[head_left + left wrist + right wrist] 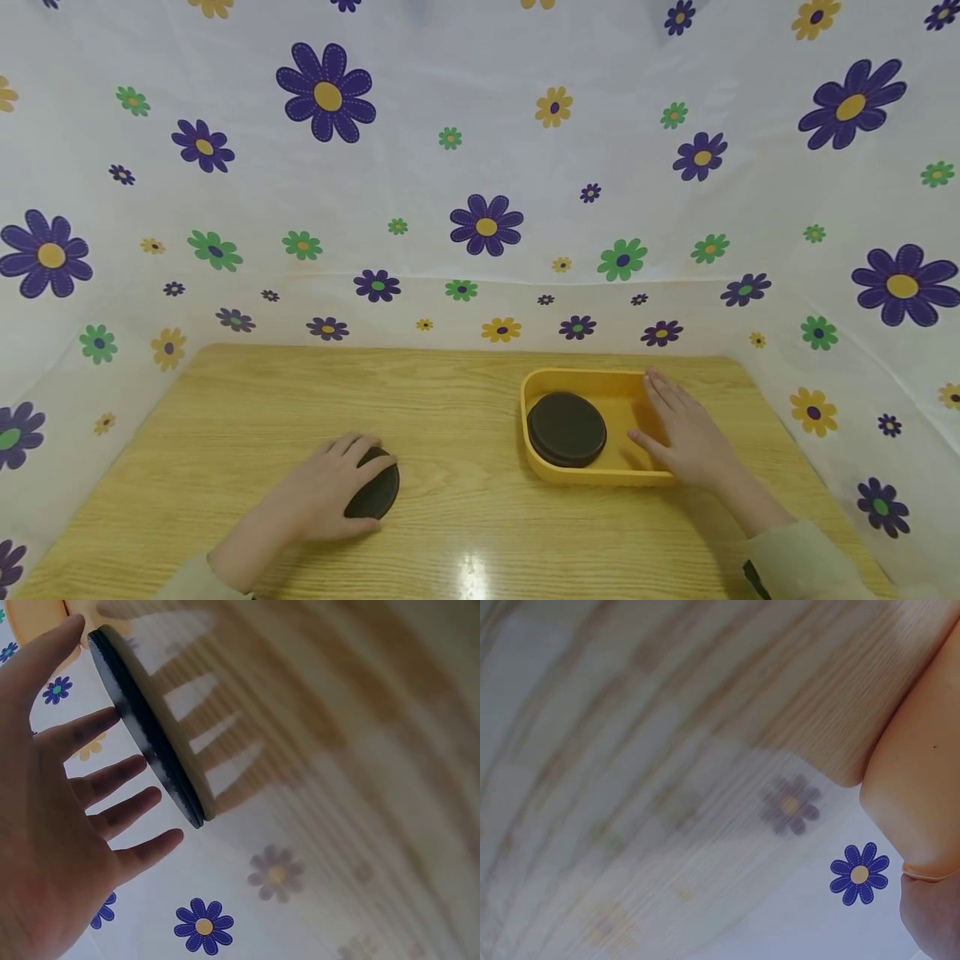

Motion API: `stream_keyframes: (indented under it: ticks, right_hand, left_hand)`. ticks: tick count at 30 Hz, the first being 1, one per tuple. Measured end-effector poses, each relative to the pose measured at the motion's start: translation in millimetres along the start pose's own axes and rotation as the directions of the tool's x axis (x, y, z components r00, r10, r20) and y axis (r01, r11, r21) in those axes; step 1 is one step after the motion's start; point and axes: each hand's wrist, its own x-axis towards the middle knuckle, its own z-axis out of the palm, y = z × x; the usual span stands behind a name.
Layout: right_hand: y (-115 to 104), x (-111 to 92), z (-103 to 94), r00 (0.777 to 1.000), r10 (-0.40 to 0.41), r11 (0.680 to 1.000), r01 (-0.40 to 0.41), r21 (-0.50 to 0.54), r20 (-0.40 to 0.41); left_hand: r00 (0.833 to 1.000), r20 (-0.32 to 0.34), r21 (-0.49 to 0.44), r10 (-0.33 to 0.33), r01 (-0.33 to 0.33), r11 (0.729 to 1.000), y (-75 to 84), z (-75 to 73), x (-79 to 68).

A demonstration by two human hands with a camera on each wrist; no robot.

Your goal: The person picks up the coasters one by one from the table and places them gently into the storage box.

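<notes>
On the left side of the table lies a round black disc [379, 490], flat and thin. My left hand [318, 492] is spread over it, with extended fingertips close over its top and the thumb near its edge. In the left wrist view the disc [146, 724] shows edge-on, just beyond the fingertips. My right hand [690, 433] rests at the right end of a yellow-orange rectangular container [555, 476], its fingers straight along the rim and its thumb reaching inside. Dark round discs [567, 428] lie stacked at the container's left end.
The wood-grain table [442, 400] is glossy and reflects light near its front. A white sheet with printed flowers [487, 167] hangs behind the table and on both sides. The container stands toward the back right.
</notes>
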Motion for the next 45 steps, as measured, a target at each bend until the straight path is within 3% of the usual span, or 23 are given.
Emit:
stream_keyframes:
  ticks: [12, 27, 45]
  right_hand:
    - [0.1, 0.9, 0.2, 1.000, -0.004, 1.000, 0.004, -0.006, 0.002]
    - [1.4, -0.1, 1.9, 1.000, -0.009, 1.000, 0.009, -0.001, -0.007]
    - [1.9, 0.4, 4.3, 1.000, -0.020, 1.000, 0.020, 0.005, -0.015]
  left_hand:
    - [1.000, 0.001, -0.051, -0.008, 0.008, 0.999, -0.4, 0.9, -3.0]
    - [1.000, 0.012, -0.039, 0.003, -0.003, 0.999, -3.1, 3.6, -0.3]
    - [0.998, -0.029, 0.014, 0.051, -0.050, 0.999, -7.5, 2.9, 16.0]
